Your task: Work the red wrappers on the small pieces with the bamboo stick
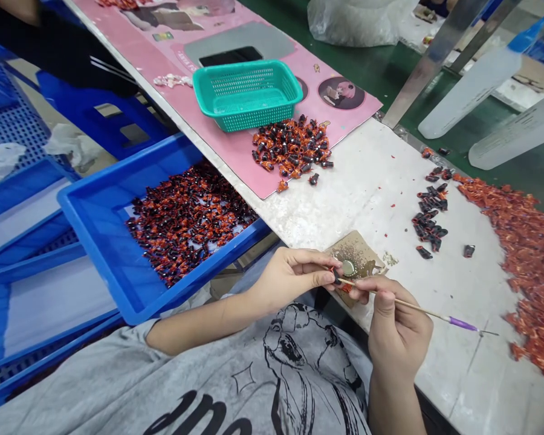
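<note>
My left hand (292,275) pinches a small black-and-orange piece (336,278) between thumb and fingers at the near table edge. My right hand (394,329) is closed on a thin paintbrush (417,308) with a purple end, its tip touching the small piece. Just behind both hands lies a stained brown card (360,251) with a small round metal cap (348,267) on it.
A blue crate (100,211) at my left holds many black-and-orange pieces. A green basket (247,93) stands on a pink sheet (236,151), with a pile of pieces (292,148) in front. More dark pieces (430,211) and an orange heap (526,254) lie at right.
</note>
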Demonstrator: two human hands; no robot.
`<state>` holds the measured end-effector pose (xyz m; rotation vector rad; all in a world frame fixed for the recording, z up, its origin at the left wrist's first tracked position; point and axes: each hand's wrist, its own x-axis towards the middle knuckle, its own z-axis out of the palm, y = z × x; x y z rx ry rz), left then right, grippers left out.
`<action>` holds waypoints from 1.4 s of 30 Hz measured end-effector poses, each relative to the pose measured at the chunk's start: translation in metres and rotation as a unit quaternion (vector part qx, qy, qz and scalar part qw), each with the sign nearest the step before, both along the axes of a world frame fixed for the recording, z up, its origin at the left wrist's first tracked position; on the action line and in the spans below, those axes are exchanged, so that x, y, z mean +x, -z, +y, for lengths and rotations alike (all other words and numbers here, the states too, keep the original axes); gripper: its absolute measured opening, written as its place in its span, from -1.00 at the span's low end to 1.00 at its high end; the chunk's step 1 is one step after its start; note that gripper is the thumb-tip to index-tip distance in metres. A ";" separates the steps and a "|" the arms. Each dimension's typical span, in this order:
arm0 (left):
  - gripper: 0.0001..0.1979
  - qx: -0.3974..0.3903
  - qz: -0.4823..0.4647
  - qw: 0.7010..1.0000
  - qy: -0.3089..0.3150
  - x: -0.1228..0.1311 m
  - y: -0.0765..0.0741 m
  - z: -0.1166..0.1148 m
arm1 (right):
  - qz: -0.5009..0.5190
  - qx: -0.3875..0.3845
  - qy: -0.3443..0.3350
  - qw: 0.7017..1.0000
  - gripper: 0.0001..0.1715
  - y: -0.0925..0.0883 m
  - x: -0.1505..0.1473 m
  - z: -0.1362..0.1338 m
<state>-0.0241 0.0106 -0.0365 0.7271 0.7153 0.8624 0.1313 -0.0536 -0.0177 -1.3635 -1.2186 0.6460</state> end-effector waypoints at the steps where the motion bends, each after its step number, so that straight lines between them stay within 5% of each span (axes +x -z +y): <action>1: -0.74 0.004 0.004 1.000 0.002 0.000 0.000 0.000 | -0.005 0.001 -0.007 1.000 -0.65 0.000 0.001 -0.001; 19: -0.75 -0.036 -0.011 0.999 0.035 0.004 0.000 -0.005 | 0.085 0.015 0.019 0.996 -0.67 0.003 0.001 -0.005; 42: -0.77 0.034 0.005 0.998 0.058 0.003 0.003 -0.008 | 0.067 0.009 0.014 0.998 -0.66 0.000 0.002 -0.008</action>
